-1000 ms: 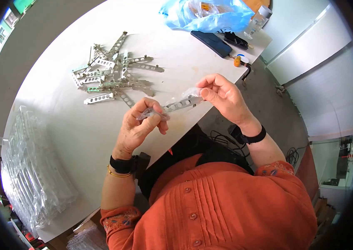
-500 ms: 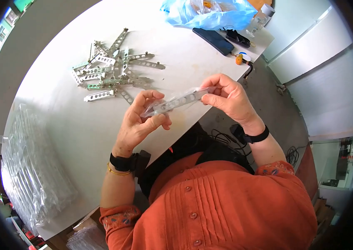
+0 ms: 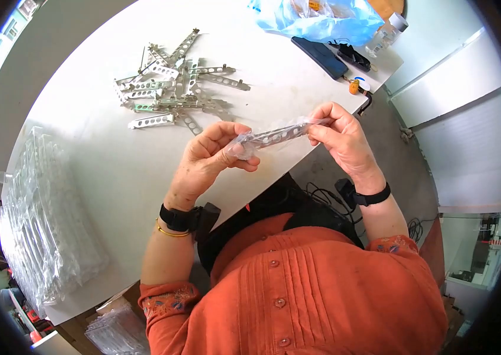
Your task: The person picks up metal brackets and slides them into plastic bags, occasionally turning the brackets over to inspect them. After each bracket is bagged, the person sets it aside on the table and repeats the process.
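Note:
A slim metal bracket (image 3: 279, 135) with a row of round holes lies inside a clear plastic bag (image 3: 242, 147), held between my two hands above the table edge. My left hand (image 3: 202, 158) is closed on the bunched left end of the bag, thumb and fingers pinching it. At the other end, the fingers and thumb of my right hand (image 3: 348, 142) pinch the bag's narrow tip. Beyond my left hand, a loose pile of similar metal brackets (image 3: 151, 121) is spread on the table.
On the white table (image 3: 120, 195), a thick stack of clear plastic bags (image 3: 49, 231) lies at the left. A blue plastic bag (image 3: 321, 26), a phone (image 3: 320, 57) and a clear bottle (image 3: 385, 36) stand at the far right. More clear bags (image 3: 117, 331) sit below the table's near edge.
My left fingers have closed in on the bag's left end, where the plastic is now bunched. My right hand keeps its pinch. The whole view has shifted slightly.

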`<state>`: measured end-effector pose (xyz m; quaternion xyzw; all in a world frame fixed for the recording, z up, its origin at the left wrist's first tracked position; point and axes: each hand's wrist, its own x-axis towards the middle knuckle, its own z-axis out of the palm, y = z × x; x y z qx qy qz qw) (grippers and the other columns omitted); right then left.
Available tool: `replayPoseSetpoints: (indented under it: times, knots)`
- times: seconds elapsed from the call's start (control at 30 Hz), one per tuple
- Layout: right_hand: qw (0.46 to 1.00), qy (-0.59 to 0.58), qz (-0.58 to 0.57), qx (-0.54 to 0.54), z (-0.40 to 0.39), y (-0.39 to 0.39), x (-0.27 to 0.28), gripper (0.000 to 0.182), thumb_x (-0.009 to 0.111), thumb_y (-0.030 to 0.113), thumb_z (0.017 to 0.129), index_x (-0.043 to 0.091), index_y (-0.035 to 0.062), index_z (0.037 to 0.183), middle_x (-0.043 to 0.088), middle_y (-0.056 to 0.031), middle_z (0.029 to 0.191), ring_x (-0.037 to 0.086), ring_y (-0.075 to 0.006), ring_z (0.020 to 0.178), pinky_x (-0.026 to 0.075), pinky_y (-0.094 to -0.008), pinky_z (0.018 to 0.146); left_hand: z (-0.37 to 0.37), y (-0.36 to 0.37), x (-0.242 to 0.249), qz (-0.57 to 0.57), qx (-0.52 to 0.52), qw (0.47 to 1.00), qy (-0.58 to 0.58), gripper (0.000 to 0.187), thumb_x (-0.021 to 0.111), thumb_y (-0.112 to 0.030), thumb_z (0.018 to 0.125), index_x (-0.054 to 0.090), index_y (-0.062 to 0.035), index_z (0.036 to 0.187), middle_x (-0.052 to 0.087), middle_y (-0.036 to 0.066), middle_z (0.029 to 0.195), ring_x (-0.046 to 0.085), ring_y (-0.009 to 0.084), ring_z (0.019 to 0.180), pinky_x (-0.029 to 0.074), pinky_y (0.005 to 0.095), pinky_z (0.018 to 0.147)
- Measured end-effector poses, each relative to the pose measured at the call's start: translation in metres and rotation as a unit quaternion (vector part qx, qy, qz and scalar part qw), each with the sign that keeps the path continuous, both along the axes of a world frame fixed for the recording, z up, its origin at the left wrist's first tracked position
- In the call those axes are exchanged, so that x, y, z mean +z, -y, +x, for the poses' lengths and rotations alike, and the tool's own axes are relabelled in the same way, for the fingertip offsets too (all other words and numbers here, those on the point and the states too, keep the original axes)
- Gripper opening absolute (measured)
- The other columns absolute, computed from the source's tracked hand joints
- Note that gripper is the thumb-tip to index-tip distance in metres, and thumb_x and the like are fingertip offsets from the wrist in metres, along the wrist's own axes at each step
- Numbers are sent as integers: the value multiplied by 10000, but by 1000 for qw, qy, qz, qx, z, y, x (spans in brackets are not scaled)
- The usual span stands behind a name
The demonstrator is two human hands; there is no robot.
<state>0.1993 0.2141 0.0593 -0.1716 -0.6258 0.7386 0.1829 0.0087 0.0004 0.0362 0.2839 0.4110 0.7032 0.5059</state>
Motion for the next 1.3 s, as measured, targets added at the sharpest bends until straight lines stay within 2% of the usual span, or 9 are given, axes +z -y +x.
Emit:
replayPoseSetpoints:
  times: [0.1, 0.2, 0.37, 0.57, 0.67, 0.9, 1.0, 1.07, 1.3]
  knots:
    - [1000, 7, 10, 12, -1, 2, 0, 123, 667, 42, 920, 596, 43, 1020, 637, -21, 892, 614, -85, 787, 519, -233, 717, -3, 0, -4, 4, -3, 1000, -6, 279, 618, -64, 967, 564, 6, 1231, 679, 130, 1065, 710, 213, 857, 616, 350, 765]
    - [1000, 17, 10, 24, 0, 3, 1, 128, 676, 55, 923, 590, 49, 1018, 637, -16, 889, 613, -81, 780, 519, -233, 715, -3, 1, -3, -8, -10, 1000, -6, 220, 610, -49, 972, 591, 13, 1183, 686, 112, 1026, 707, 192, 866, 607, 339, 806]
    - [999, 27, 16, 41, 0, 5, 1, 140, 690, 67, 926, 581, 53, 1012, 638, -17, 885, 610, -79, 771, 514, -231, 706, -4, 0, -13, -3, -27, 999, -37, 155, 635, -67, 960, 649, 10, 1093, 700, 91, 923, 707, 175, 815, 603, 311, 756]
    - [997, 3, -56, 53, -2, 5, -3, 141, 684, 59, 930, 579, 43, 1023, 638, -36, 874, 606, -109, 751, 504, -248, 689, -1, 4, 1, 4, -8, 999, 35, 175, 594, -131, 999, 655, -2, 1101, 693, 97, 911, 707, 180, 742, 604, 301, 653]
    - [993, 0, -96, 68, -3, 6, -2, 138, 680, 58, 933, 576, 45, 1021, 632, -35, 868, 606, -111, 748, 502, -251, 687, 1, 3, 1, -14, 27, 1000, 0, 226, 559, -199, 1018, 649, -3, 1087, 686, 100, 879, 687, 199, 663, 592, 318, 591]
    - [989, -1, -114, 89, -4, 7, -1, 117, 672, 46, 935, 577, 49, 1005, 630, -32, 861, 603, -105, 731, 499, -241, 671, -3, 7, 1, -13, 13, 997, 72, 233, 547, -177, 1007, 654, 12, 1090, 682, 89, 839, 675, 200, 602, 589, 308, 570]
    - [995, 27, -29, 92, -2, 8, 2, 110, 682, 57, 931, 585, 50, 982, 635, -26, 851, 595, -93, 711, 492, -232, 651, -5, 7, 2, -42, 33, 999, 4, 229, 538, -152, 989, 674, 24, 1046, 686, 89, 823, 670, 189, 594, 584, 304, 553]
    - [992, 61, 37, 100, 0, 6, 6, 108, 694, 70, 925, 591, 54, 956, 634, -17, 830, 587, -80, 695, 486, -225, 635, -5, 6, 2, -66, 50, 986, -146, 228, 533, -133, 970, 690, 29, 1003, 691, 88, 805, 664, 179, 580, 579, 303, 538]
    - [985, 91, 13, 143, 6, 4, 9, 123, 713, 71, 908, 597, 59, 944, 628, -5, 786, 579, -70, 676, 485, -217, 627, -12, 9, 7, -96, -55, 994, 4, 200, 535, -97, 936, 669, 50, 930, 691, 120, 789, 666, 213, 564, 581, 324, 526]
